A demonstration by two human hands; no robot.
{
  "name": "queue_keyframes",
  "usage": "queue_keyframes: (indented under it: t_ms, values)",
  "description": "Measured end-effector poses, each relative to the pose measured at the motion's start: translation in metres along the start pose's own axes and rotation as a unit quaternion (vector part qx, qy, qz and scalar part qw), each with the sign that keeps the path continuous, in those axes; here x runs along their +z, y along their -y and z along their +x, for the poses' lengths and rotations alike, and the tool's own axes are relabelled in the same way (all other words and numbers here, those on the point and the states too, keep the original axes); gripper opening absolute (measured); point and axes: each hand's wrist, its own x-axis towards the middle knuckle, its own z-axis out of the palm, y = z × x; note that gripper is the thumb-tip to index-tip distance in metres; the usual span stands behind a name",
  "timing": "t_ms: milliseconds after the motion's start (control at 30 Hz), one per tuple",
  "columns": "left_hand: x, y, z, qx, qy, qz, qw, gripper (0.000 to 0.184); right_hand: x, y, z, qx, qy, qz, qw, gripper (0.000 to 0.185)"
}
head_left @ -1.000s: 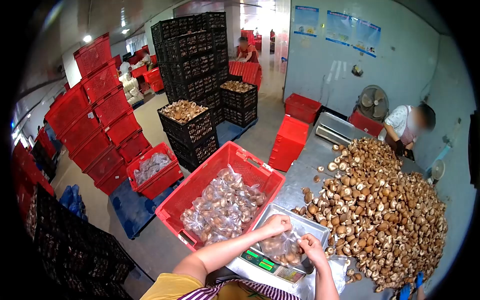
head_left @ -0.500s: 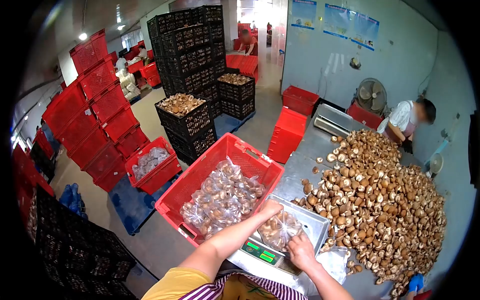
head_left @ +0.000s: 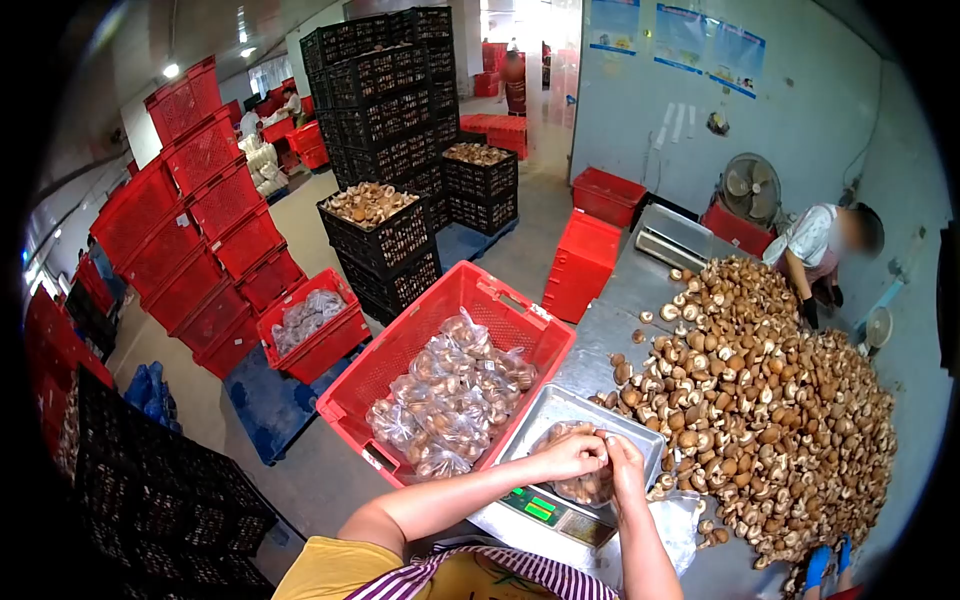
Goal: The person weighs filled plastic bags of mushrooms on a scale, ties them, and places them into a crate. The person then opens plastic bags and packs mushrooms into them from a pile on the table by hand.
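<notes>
A clear plastic bag of mushrooms (head_left: 583,489) rests on the metal pan of a digital scale (head_left: 555,398), partly hidden under my hands. My left hand (head_left: 573,457) and my right hand (head_left: 626,465) meet over the top of the bag, fingers pinched together on its gathered plastic. To the left stands a red crate (head_left: 345,400) holding several filled mushroom bags (head_left: 450,395). A large heap of loose mushrooms (head_left: 770,410) spreads on the metal table (head_left: 590,365) to the right. Near my right forearm lies some clear plastic film (head_left: 680,525).
Red crates (head_left: 225,215) and black crates (head_left: 375,120) are stacked at left and behind. A co-worker (head_left: 815,245) leans over the heap's far side. Blue-gloved hands (head_left: 818,568) of another person show at lower right. A fan (head_left: 750,188) stands by the wall.
My left hand has come right and down from the bag's far side, and my right hand has moved up. Both now meet at the top of the bag. The co-worker's arm has shifted.
</notes>
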Motion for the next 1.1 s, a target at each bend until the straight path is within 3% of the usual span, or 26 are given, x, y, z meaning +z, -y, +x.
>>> queue_keyframes:
  t_ms: [100,133,167,200,233,267,300,333,367,433,500,533,567,600,633,700,733,767,833,867,900,933,967,1033,1100]
  values:
    - [-0.005,0.037,0.016,0.048,-0.045,-0.118,0.991,0.015,-0.018,-0.003,0.005,0.025,0.06,-0.104,0.992,0.022]
    - [-0.02,0.038,0.019,-0.025,-0.072,-0.16,0.984,0.015,-0.022,-0.002,0.005,-0.014,0.052,-0.177,0.983,0.023]
    - [-0.038,0.041,0.023,-0.102,-0.083,-0.372,0.919,0.015,-0.029,-0.002,0.005,-0.036,0.019,-0.262,0.964,0.023]
    - [-0.06,0.061,0.031,-0.191,-0.11,-0.489,0.844,0.02,-0.035,-0.002,0.004,-0.132,0.004,-0.36,0.924,0.02]
    - [-0.07,0.074,0.037,-0.217,-0.108,-0.572,0.783,0.028,-0.039,-0.002,0.003,-0.225,-0.012,-0.451,0.863,0.017]
    - [-0.073,0.082,0.043,-0.222,-0.133,-0.601,0.756,0.027,-0.027,0.01,-0.011,-0.26,0.038,-0.559,0.786,0.013]
    - [-0.074,0.086,0.047,-0.224,-0.157,-0.629,0.728,0.026,-0.015,0.019,-0.026,-0.339,0.157,-0.607,0.701,0.017]
    - [-0.069,0.088,0.051,-0.224,-0.157,-0.631,0.726,0.026,-0.003,0.007,-0.038,-0.356,0.181,-0.587,0.704,0.017]
    - [-0.059,0.089,0.052,-0.195,-0.161,-0.616,0.746,0.025,0.001,-0.004,-0.051,-0.369,0.204,-0.565,0.709,0.018]
    - [-0.045,0.083,0.047,-0.143,-0.174,-0.559,0.798,0.033,-0.001,-0.005,-0.047,-0.307,0.181,-0.551,0.755,0.016]
    - [-0.042,0.093,0.042,-0.075,-0.167,-0.503,0.845,0.042,-0.012,-0.005,-0.034,-0.258,0.082,-0.475,0.838,0.013]
    - [-0.041,0.066,0.029,-0.051,-0.14,-0.42,0.895,0.049,-0.009,-0.001,-0.031,-0.272,0.037,-0.393,0.878,0.014]
    - [-0.028,0.081,0.029,0.04,-0.114,-0.346,0.931,0.05,-0.008,0.008,-0.033,-0.135,0.028,-0.315,0.939,0.016]
    - [-0.02,0.07,0.012,0.08,-0.143,-0.096,0.982,0.052,0.001,0.013,-0.032,-0.11,0.016,-0.273,0.956,0.018]
    - [-0.019,0.05,-0.001,0.113,-0.153,0.168,0.967,0.053,0.007,0.01,-0.028,-0.142,0.033,-0.228,0.963,0.016]
    - [-0.016,0.037,-0.017,0.133,-0.132,0.322,0.928,0.051,0.033,0.014,-0.026,-0.193,0.065,-0.232,0.951,0.013]
    - [-0.016,0.046,-0.019,0.154,-0.137,0.318,0.925,0.048,0.048,0.021,-0.028,-0.191,0.083,-0.228,0.951,0.012]
    - [-0.019,0.056,-0.019,0.176,-0.172,0.327,0.912,0.034,0.059,0.024,-0.028,-0.191,0.099,-0.222,0.951,0.01]
    - [-0.037,0.062,-0.022,0.141,-0.224,0.243,0.933,0.022,0.057,0.024,-0.015,-0.193,0.122,-0.198,0.953,0.005]
    - [-0.051,0.062,-0.026,0.166,-0.245,0.215,0.931,0.017,0.054,0.032,-0.007,-0.231,0.125,-0.225,0.938,0.005]
    - [-0.061,0.063,-0.029,0.187,-0.309,0.16,0.919,0.013,0.05,0.04,-0.001,-0.268,0.128,-0.252,0.921,0.007]
    - [-0.081,0.06,-0.037,0.194,-0.327,0.172,0.909,0.015,0.045,0.048,-0.001,-0.238,0.099,-0.215,0.942,0.009]
    - [-0.1,0.074,-0.041,0.175,-0.343,0.197,0.901,0.016,0.038,0.052,-0.001,-0.208,0.067,-0.177,0.96,0.012]
    - [-0.137,0.064,-0.063,0.004,-0.355,0.178,0.918,0.022,0.007,0.053,0.005,-0.226,0.042,-0.211,0.95,0.015]
    - [-0.175,0.089,-0.071,-0.066,-0.337,0.238,0.909,0.02,-0.027,0.051,0.005,-0.195,-0.012,-0.23,0.953,0.017]
